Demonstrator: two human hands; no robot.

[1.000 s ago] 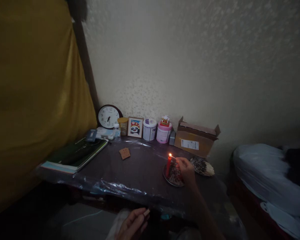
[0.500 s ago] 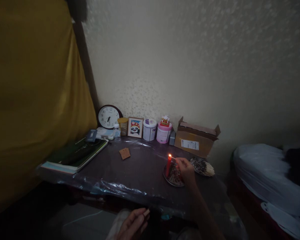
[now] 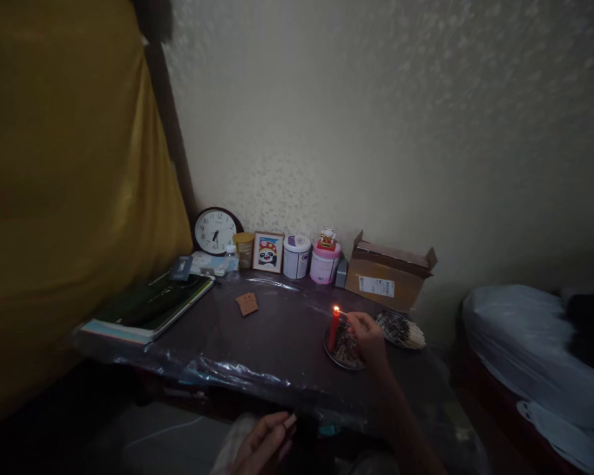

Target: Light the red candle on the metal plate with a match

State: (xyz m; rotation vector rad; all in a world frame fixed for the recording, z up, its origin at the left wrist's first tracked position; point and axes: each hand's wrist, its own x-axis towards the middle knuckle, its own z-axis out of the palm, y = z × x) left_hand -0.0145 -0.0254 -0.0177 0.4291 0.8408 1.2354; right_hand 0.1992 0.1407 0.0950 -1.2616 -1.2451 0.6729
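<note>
A red candle [image 3: 333, 332] stands upright in a round metal dish [image 3: 328, 357] holding dark and pale bits, and a flame burns at its top. My right hand [image 3: 369, 335] pinches a thin matchstick [image 3: 344, 313], whose far end meets the flame at the candle's wick. Just right of that hand lies a dish of dark-tipped matchsticks [image 3: 400, 330]. Low in the view, in front of the table edge, my left hand [image 3: 264, 442] is closed on a small tan piece [image 3: 290, 421]; fingers cover most of it, so its kind is unclear.
Brown cards [image 3: 247, 303] lie on the plastic-covered table [image 3: 277, 336]. Along the wall stand a clock [image 3: 216, 231], a panda picture [image 3: 268, 252], a white tin [image 3: 296, 257], a pink tin [image 3: 323, 265] and a cardboard box [image 3: 389, 274]. Large books [image 3: 153, 307] lie left.
</note>
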